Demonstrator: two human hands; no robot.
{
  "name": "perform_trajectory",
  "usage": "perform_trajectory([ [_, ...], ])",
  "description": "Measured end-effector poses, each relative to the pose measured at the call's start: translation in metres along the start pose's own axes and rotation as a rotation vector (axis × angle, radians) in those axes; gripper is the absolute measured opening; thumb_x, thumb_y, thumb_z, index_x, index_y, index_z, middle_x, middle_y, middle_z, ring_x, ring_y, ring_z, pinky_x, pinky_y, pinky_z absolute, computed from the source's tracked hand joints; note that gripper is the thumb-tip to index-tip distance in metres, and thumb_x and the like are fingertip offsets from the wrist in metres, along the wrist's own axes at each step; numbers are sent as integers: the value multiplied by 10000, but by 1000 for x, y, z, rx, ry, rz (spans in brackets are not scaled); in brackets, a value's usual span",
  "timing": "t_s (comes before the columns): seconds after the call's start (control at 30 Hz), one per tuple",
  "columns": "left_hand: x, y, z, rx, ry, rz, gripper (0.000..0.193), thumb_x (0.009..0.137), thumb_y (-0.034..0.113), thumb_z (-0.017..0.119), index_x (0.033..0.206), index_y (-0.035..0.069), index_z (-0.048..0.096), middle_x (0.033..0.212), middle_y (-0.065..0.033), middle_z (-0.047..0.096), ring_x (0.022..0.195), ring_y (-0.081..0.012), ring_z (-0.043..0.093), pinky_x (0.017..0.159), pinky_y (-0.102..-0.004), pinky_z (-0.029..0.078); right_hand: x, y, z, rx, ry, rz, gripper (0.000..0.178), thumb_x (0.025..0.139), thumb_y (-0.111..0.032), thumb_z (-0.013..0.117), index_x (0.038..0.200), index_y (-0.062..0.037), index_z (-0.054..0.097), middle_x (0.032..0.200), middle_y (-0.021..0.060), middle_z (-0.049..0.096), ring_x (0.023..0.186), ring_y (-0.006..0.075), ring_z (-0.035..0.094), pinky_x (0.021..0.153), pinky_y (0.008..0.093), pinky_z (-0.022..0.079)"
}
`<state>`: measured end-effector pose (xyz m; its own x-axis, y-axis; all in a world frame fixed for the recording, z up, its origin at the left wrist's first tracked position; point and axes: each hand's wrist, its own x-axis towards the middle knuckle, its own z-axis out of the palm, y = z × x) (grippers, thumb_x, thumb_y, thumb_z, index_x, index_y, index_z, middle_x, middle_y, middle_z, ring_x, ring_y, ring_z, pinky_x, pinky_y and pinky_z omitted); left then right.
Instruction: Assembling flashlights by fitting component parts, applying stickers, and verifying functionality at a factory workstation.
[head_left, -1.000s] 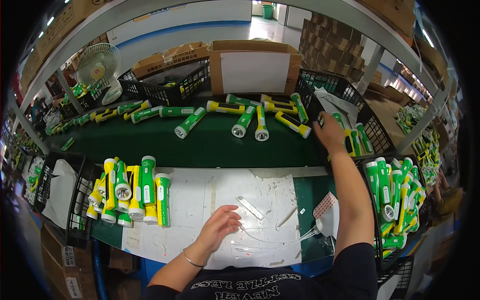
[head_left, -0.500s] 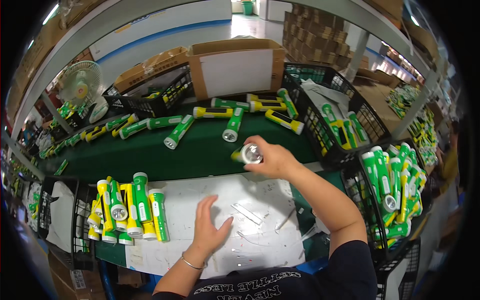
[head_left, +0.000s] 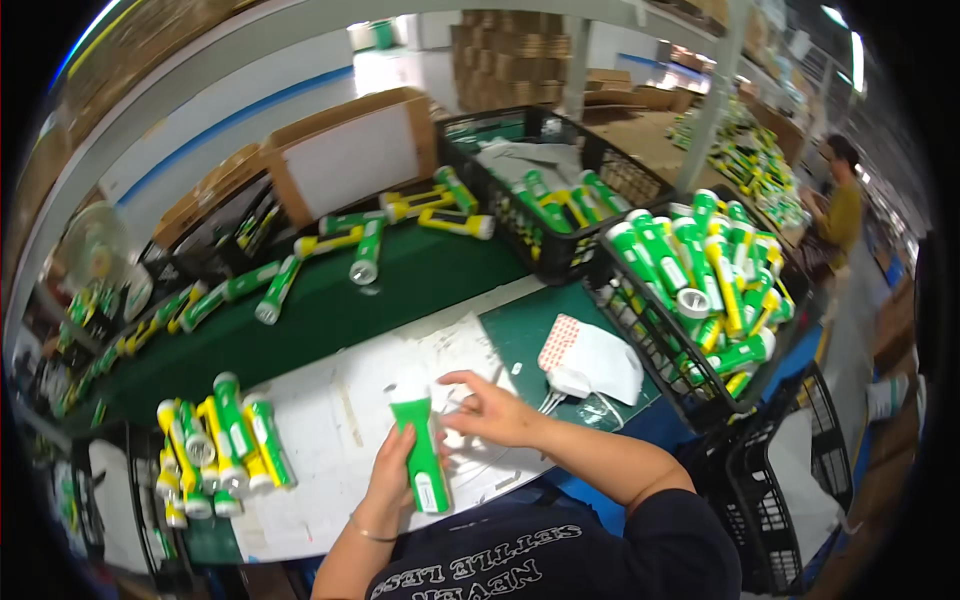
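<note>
My left hand [head_left: 390,468] is wrapped round a green flashlight [head_left: 424,455], held tilted over the white work board [head_left: 340,500] close to my body. Its pale head points away from me, and a small white label shows near its tail. My right hand [head_left: 497,413] is just to the right of the flashlight, with index finger and thumb apart and the other fingers curled. Whether those fingertips touch the flashlight I cannot tell. Left of my hands, a pile of green and yellow flashlights [head_left: 232,435] rests on the board's far left end.
Several flashlights [head_left: 368,250] lie along a dark green belt [head_left: 330,315] beyond the board. On the right, a black crate [head_left: 650,350] is heaped with flashlights; another black crate [head_left: 560,245] stands behind it. A sheet with red-orange stickers [head_left: 568,343] lies on the green tabletop. A person [head_left: 840,205] sits farther right.
The flashlight has come from above the belt, where my right hand held it, to my left hand near my body. My right hand has let go. The view has swung right.
</note>
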<state>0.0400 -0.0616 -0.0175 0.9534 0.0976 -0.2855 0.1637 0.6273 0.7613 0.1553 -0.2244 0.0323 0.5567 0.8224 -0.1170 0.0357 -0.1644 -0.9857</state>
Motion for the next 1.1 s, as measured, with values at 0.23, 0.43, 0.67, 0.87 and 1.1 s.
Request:
perform_trajectory([
  [0.23,4,-13,-4,-9,90,-133,391,924,426,425,1162,116,414,899,-90,564,678,-182,555,549,-326,497,-29,31,8,-110,121,15,371,823,-249,632,1095,-53,472,741,46,582,642,102,533,599,254,425],
  [0.43,-6,-9,-4,-87,93,-138,363,932,388,430,1159,107,404,916,-97,569,687,-178,552,574,-316,504,-30,20,27,-587,123,-283,174,847,-198,545,902,-33,545,824,135,578,698,295,571,607,353,459],
  [0.67,-4,0,-2,-32,94,19,371,928,334,467,1200,97,384,947,-98,550,744,-168,554,624,-304,496,-22,7,54,-1010,163,-606,89,778,-149,613,765,-86,552,681,60,495,482,248,518,425,343,422],
  [0.87,-3,-6,-3,72,128,83,356,966,349,358,1178,67,403,972,-96,552,790,-139,548,708,-279,486,-15,16,60,-1141,63,-618,123,746,-157,635,801,-82,556,687,51,480,480,214,525,419,327,422],
  [1.1,-4,-5,-9,230,94,239,418,972,413,268,1172,74,409,960,-80,547,794,-133,539,709,-273,474,-10,14,65,-1187,89,-616,121,752,-167,613,756,-80,529,693,59,497,461,196,539,408,324,431],
])
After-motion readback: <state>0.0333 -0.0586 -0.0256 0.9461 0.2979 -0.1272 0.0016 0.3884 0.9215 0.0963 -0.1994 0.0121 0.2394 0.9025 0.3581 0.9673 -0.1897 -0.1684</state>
